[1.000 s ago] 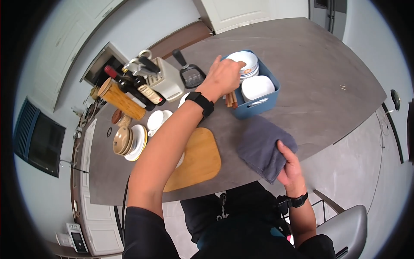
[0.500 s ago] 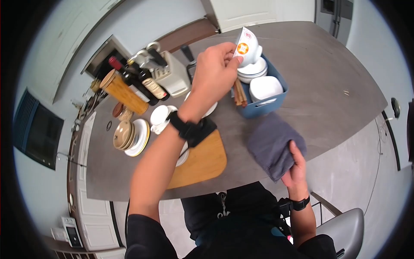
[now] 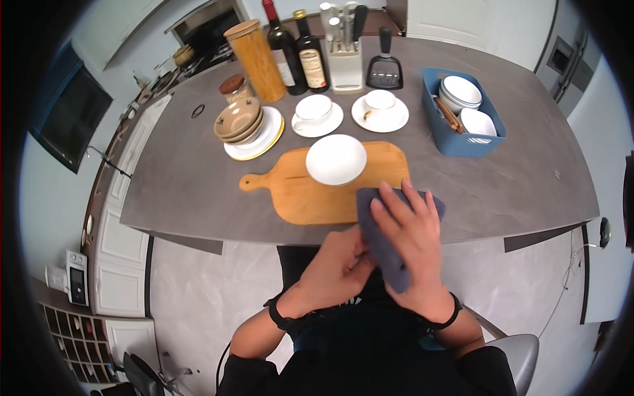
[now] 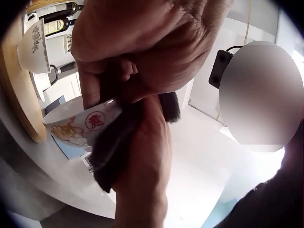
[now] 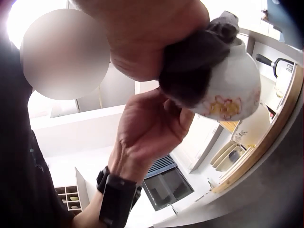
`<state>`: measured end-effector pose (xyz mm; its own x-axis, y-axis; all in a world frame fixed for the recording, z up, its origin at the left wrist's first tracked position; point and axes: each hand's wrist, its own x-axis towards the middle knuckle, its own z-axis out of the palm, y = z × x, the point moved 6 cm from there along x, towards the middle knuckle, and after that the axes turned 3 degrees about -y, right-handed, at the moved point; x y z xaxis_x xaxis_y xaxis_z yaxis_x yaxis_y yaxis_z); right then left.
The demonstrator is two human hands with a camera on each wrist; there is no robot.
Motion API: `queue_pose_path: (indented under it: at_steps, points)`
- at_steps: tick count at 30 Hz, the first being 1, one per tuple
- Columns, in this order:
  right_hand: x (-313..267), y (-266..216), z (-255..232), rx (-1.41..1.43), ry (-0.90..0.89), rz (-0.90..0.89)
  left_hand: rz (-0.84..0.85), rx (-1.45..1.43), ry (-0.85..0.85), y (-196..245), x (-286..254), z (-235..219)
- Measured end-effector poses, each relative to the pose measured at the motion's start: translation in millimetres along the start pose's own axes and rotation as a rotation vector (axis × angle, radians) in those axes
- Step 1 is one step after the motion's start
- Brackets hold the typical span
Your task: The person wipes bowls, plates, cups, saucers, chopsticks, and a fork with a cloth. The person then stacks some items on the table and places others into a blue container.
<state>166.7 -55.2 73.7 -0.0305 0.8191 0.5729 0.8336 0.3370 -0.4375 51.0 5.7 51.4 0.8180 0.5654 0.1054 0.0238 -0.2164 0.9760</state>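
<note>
Bowl (image 3: 335, 159) on cutting board (image 3: 310, 198)

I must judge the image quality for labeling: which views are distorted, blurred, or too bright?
Head view: strong fisheye with dark corners; the table edge bends, yet things stay sharp. Left wrist view: the left hand fills the frame, soft from closeness, over the bowl. Right wrist view: bright glare at upper left; the cloth looks very dark.

A white bowl (image 3: 336, 159) on the cutting board (image 3: 317, 191) blocks the counter's (image 3: 522, 178) middle; open surface lies between board and blue basket (image 3: 462, 142).
</note>
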Motion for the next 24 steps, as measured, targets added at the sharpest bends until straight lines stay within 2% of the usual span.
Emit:
queue_pose_path:
  at_steps: [1, 2, 4, 5, 6, 8, 9, 10, 12, 13, 14, 16, 17, 19, 20, 22, 24]
  points:
    - [8, -3, -5, 0.067, -0.002, 0.032, 0.131, -0.084, 0.047, 0, -1, 4]
    - [13, -1, -3, 0.064, -0.013, 0.028, 0.132, -0.093, 0.056, -1, -8, 0]
    - [19, 14, 2, 0.445, -0.038, 0.138, -0.071, 0.021, -0.038, -3, -18, -5]
    - [22, 19, 5, 0.728, -0.086, 0.352, -0.054, 0.074, -0.064, -1, -22, -9]
    - [24, 22, 4, 0.716, -0.087, 0.354, -0.046, 0.066, -0.067, -2, -24, -9]
    - [18, 36, 15, 1.240, -0.091, 0.590, 0.143, 0.005, -0.012, 4, -28, -12]
    - [15, 39, 19, 1.332, -0.055, 0.651, 0.088, -0.102, -0.058, -5, -31, -13]
    - [14, 39, 22, 1.325, -0.064, 0.647, 0.095, -0.106, -0.051, -6, -30, -13]
    - [1, 45, 31, 1.448, 0.082, 0.750, 0.141, -0.503, 0.042, -9, -28, -16]
    - [-7, 51, 42, 1.487, 0.160, 0.774, 0.191, -0.552, 0.023, -11, -26, -17]
    - [-13, 53, 47, 1.486, 0.159, 0.777, 0.189, -0.555, 0.024, -16, -24, -13]
    - [-29, 60, 56, 1.560, 0.258, 0.920, 0.257, -0.582, 0.210, -24, -17, -8]
    - [-39, 66, 63, 1.605, 0.312, 0.964, 0.252, -0.583, 0.208, -31, -13, -1]
    - [-52, 72, 72, 1.608, 0.362, 0.974, 0.290, -0.422, 0.303, -39, -7, 3]
    - [-56, 74, 73, 1.612, 0.403, 0.979, 0.290, -0.421, 0.298, -40, -6, 5]
    - [-65, 71, 73, 1.639, 0.434, 1.000, 0.281, -0.037, 0.293, -37, -5, 11]
    - [-78, 71, 77, 1.738, 0.434, 0.994, 0.316, -0.006, 0.314, -28, -4, 16]
